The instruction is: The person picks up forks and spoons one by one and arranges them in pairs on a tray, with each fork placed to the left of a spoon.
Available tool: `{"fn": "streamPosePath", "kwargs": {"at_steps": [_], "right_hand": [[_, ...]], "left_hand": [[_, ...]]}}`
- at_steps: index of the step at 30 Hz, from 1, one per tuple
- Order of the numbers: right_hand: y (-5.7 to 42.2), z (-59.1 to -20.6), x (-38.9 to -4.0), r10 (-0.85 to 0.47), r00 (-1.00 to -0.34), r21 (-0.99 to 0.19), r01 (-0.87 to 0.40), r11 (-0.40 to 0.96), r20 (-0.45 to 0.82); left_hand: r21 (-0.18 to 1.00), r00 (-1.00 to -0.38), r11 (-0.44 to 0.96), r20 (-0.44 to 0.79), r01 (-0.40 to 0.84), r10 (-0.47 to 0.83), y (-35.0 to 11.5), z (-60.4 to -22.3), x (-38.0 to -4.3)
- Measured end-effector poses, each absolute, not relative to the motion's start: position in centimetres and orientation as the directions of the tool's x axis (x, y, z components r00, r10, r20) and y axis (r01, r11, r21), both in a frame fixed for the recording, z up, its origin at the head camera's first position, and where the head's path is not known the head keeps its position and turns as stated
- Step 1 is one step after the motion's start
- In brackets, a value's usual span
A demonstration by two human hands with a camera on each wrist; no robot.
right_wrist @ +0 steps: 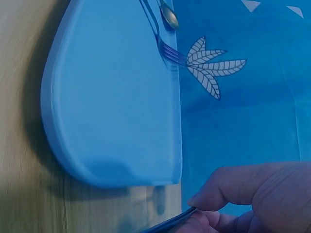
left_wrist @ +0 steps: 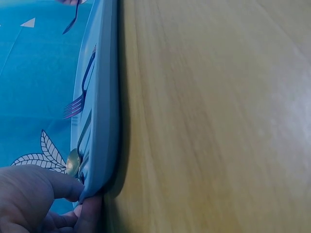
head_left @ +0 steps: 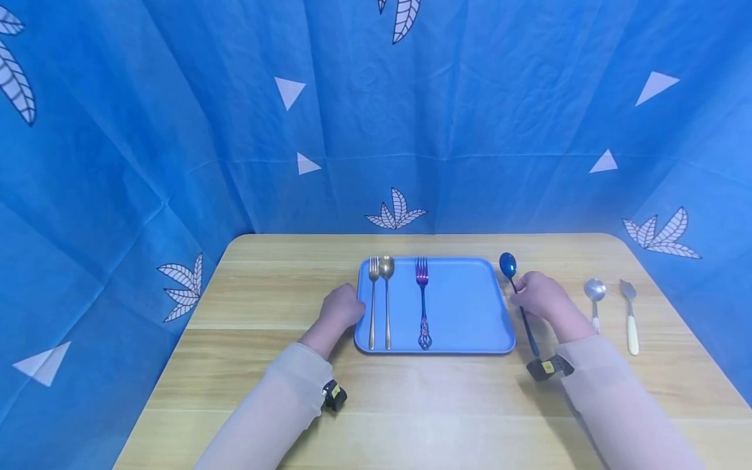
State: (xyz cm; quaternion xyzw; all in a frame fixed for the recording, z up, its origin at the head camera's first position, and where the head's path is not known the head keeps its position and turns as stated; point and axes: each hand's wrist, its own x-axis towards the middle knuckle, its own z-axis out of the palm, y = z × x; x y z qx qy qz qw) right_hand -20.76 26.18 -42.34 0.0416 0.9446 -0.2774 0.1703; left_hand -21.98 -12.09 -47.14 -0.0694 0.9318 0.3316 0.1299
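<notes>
The grip of your left hand (head_left: 343, 305) pinches the left edge of the blue tray (head_left: 467, 307), thumb and fingers closed about its rim. The tray lies in the middle of the table (head_left: 435, 411). Your right hand (head_left: 543, 300) has its grip pinched on the handle of the dark blue spoon (head_left: 508, 265), just beside the tray's right edge, bowl pointing toward the curtain (head_left: 499, 124); you cannot tell from these views whether it touches the table. On the tray, near your left hand, a gold fork (head_left: 373, 303) and a gold spoon (head_left: 388, 307) lie side by side, with a purple fork (head_left: 423, 303) apart to their right. Beyond your right hand lie a silver spoon (head_left: 595, 290), partly hidden by your sleeve (head_left: 617, 391), and a cream-handled knife (head_left: 631, 326).
</notes>
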Motion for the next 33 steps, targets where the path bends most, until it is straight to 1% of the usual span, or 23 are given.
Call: {"fn": "streamPosePath", "kwargs": {"at_steps": [12,17,33], "right_hand": [[24.3,-42.4,-21.6,-0.017,-0.943,-0.510,0.165,0.844,-0.333],[23.4,-42.3,-21.9,-0.013,-0.943,-0.530,0.176,0.829,-0.332],[20.8,-42.1,-22.5,-0.031,-0.938,-0.586,0.189,0.788,-0.345]], "left_hand": [[0.601,-0.956,0.770,-0.290,-0.216,-0.042,-12.3,-47.4,-22.1],[0.597,-0.953,0.770,-0.298,-0.226,-0.048,-12.3,-47.4,-22.2],[0.601,-0.959,0.773,-0.281,-0.203,-0.034,-12.3,-47.4,-22.1]]}}
